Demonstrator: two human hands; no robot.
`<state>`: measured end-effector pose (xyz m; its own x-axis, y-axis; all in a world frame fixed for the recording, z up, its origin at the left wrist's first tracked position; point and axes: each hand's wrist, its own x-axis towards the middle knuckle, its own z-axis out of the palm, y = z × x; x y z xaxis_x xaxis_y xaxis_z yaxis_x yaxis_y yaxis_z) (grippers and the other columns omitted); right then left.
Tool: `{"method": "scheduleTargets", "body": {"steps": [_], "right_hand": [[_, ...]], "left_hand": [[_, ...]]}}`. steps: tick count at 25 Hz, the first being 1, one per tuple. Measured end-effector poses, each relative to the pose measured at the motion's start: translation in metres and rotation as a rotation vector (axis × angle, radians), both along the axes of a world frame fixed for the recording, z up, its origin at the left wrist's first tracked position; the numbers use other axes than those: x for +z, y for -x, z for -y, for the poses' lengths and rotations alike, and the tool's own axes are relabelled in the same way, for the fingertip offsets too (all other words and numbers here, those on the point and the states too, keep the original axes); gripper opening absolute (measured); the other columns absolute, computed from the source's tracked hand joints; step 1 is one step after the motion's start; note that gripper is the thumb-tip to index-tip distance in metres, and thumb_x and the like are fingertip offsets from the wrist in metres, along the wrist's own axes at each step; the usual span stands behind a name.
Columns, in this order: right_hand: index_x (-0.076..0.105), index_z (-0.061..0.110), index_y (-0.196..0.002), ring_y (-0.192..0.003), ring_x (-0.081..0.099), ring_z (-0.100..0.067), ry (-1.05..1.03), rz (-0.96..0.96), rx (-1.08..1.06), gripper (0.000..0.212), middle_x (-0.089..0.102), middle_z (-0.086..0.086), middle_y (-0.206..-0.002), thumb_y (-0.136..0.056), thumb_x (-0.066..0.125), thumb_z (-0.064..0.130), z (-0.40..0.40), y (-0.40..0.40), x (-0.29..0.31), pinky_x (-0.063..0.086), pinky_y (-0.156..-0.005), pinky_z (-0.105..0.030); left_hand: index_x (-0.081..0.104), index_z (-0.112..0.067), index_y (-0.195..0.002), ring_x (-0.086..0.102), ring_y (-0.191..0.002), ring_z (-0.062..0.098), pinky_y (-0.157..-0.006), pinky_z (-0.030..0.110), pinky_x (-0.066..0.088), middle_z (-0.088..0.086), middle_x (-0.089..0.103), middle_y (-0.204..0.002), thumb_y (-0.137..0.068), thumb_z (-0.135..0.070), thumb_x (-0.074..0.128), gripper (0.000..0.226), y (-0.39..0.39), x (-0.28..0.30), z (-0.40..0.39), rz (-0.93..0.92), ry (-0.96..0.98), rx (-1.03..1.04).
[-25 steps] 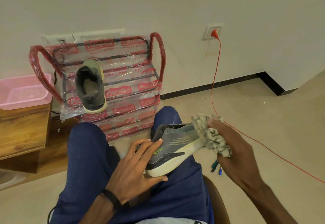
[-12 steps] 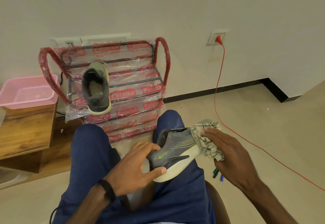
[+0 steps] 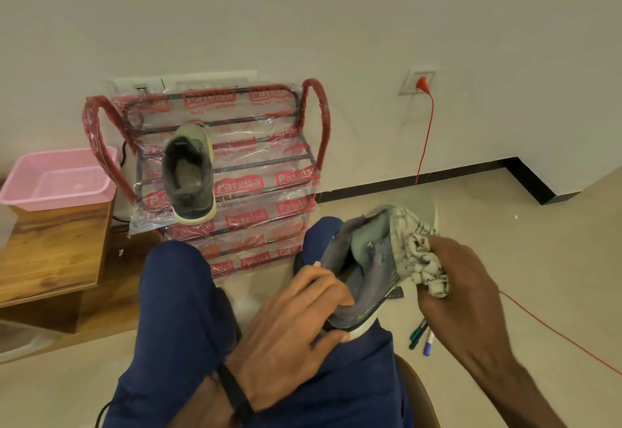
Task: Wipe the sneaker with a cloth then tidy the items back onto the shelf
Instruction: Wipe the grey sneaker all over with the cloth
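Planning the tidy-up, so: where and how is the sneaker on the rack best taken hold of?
Grip the sneaker on the rack at its heel collar, coming from the front and above: its heel and open mouth face the person, toe pointing to the wall.

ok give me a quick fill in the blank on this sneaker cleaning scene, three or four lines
1. The right hand grips a crumpled white patterned ____ against the grey sneaker.
2. The left hand holds that sneaker above the person's ____ trousers.
3. A second grey shoe sits on the plastic-wrapped ____ rack.
4. The pink plastic basket rests on a ____ cabinet.

Missing words: cloth; blue; red; wooden
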<state>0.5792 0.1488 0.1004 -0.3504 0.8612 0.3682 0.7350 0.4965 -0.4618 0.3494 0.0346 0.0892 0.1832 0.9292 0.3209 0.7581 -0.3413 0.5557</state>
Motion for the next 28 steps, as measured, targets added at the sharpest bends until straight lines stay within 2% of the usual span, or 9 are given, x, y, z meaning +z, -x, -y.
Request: {"method": "scheduleTargets", "body": {"steps": [2, 5, 7, 10, 14, 17, 20, 22, 28], "right_hand": [[0.065, 0.019, -0.116, -0.095, 0.061, -0.018, 0.023, -0.160, -0.072, 0.033, 0.064, 0.009, -0.104, -0.085, 0.067, 0.008, -0.003, 0.016, 0.017, 0.044, -0.081, -0.025], [0.060, 0.037, -0.107, -0.093, 0.059, -0.001, 0.214, -0.360, -0.138, 0.019, 0.061, 0.019, -0.099, -0.091, 0.067, 0.029, -0.004, 0.052, 0.040, 0.043, -0.075, -0.017], [0.058, 0.045, -0.105, -0.098, 0.059, 0.003, 0.294, -0.440, -0.115, 0.017, 0.063, 0.018, -0.103, -0.093, 0.066, 0.037, -0.003, 0.071, 0.046, 0.043, -0.078, -0.015], [0.061, 0.047, -0.102, -0.100, 0.062, 0.001, 0.368, -0.492, -0.078, 0.012, 0.067, 0.017, -0.105, -0.092, 0.067, 0.048, -0.006, 0.094, 0.047, 0.051, -0.086, -0.025], [0.068, 0.040, -0.111, -0.100, 0.066, 0.003, 0.543, -0.550, 0.012, 0.035, 0.072, 0.019, -0.105, -0.083, 0.073, 0.058, -0.011, 0.118, 0.042, 0.056, -0.091, -0.032], [0.067, 0.038, -0.114, -0.096, 0.064, 0.006, 0.568, -0.474, 0.026, 0.043, 0.071, 0.021, -0.103, -0.077, 0.079, 0.056, -0.023, 0.142, 0.035, 0.052, -0.084, -0.017], [0.068, 0.034, -0.101, -0.079, 0.060, 0.009, 0.546, -0.299, -0.020, 0.030, 0.066, 0.023, -0.085, -0.076, 0.079, 0.050, -0.047, 0.168, 0.028, 0.040, -0.063, -0.007], [0.068, 0.032, -0.092, -0.069, 0.057, 0.009, 0.552, -0.231, -0.043, 0.025, 0.064, 0.022, -0.076, -0.076, 0.077, 0.049, -0.063, 0.186, 0.022, 0.034, -0.054, -0.007], [0.070, 0.023, -0.078, -0.063, 0.060, 0.000, 0.512, -0.208, -0.087, 0.026, 0.066, 0.013, -0.069, -0.075, 0.073, 0.049, -0.112, 0.231, 0.000, 0.033, -0.048, -0.014]], "left_hand": [[0.061, -0.026, -0.110, 0.049, -0.117, 0.008, -0.113, 0.025, 0.034, -0.017, 0.058, -0.114, -0.087, -0.033, 0.070, 0.026, -0.007, 0.011, -0.003, -0.080, -0.133, 0.050], [0.066, -0.022, -0.106, 0.053, -0.108, 0.013, -0.113, 0.037, 0.036, -0.013, 0.063, -0.108, -0.085, -0.028, 0.075, 0.024, -0.015, 0.016, -0.008, -0.175, -0.262, 0.124], [0.067, -0.020, -0.104, 0.051, -0.106, 0.016, -0.107, 0.039, 0.039, -0.009, 0.064, -0.108, -0.078, -0.021, 0.086, 0.031, -0.012, 0.013, -0.009, -0.192, -0.280, 0.190], [0.068, -0.017, -0.102, 0.053, -0.105, 0.019, -0.107, 0.042, 0.039, -0.007, 0.066, -0.110, -0.077, -0.017, 0.084, 0.030, 0.002, 0.009, -0.014, -0.229, -0.311, 0.265], [0.061, -0.021, -0.109, 0.054, -0.107, 0.018, -0.099, 0.042, 0.042, -0.008, 0.066, -0.109, -0.081, -0.022, 0.077, 0.032, 0.019, 0.008, -0.024, -0.254, -0.348, 0.369], [0.055, -0.022, -0.114, 0.053, -0.108, 0.018, -0.102, 0.039, 0.038, -0.007, 0.064, -0.110, -0.079, -0.018, 0.081, 0.044, 0.035, 0.002, -0.034, -0.261, -0.342, 0.409], [0.054, -0.022, -0.115, 0.053, -0.107, 0.017, -0.105, 0.036, 0.035, -0.005, 0.066, -0.108, -0.074, -0.017, 0.087, 0.053, 0.048, -0.013, -0.049, -0.274, -0.316, 0.453], [0.054, -0.022, -0.115, 0.053, -0.106, 0.017, -0.104, 0.037, 0.037, -0.004, 0.066, -0.108, -0.071, -0.018, 0.088, 0.055, 0.055, -0.025, -0.060, -0.279, -0.296, 0.475], [0.058, -0.019, -0.114, 0.053, -0.107, 0.018, -0.098, 0.034, 0.038, -0.003, 0.065, -0.111, -0.075, -0.031, 0.086, 0.050, 0.096, -0.052, -0.104, -0.317, -0.304, 0.519]]}}
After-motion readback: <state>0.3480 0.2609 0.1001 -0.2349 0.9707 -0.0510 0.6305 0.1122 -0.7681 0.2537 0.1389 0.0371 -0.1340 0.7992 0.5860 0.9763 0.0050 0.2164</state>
